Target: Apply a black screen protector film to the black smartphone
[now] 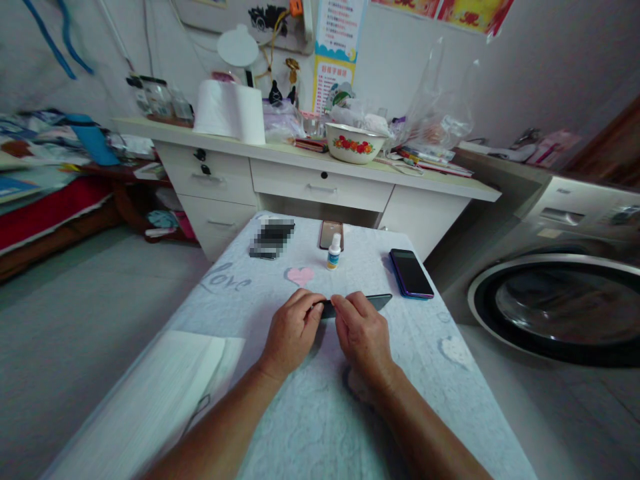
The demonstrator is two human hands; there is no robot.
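**Two-handed grip on a thin dark flat slab (379, 304)**

Left hand (294, 330)'s pinching its left end, right hand (365, 333)'s closed on the middle, over the pale-blue cloth-covered counter (310, 420). Small white plastic bottle (333, 255)'s farther back; glossy black phone (411, 273)'s right.

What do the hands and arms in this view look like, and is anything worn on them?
The left hand and right hand look bare: no gloves, rings or watch visible. The left forearm and right forearm show no sleeves.
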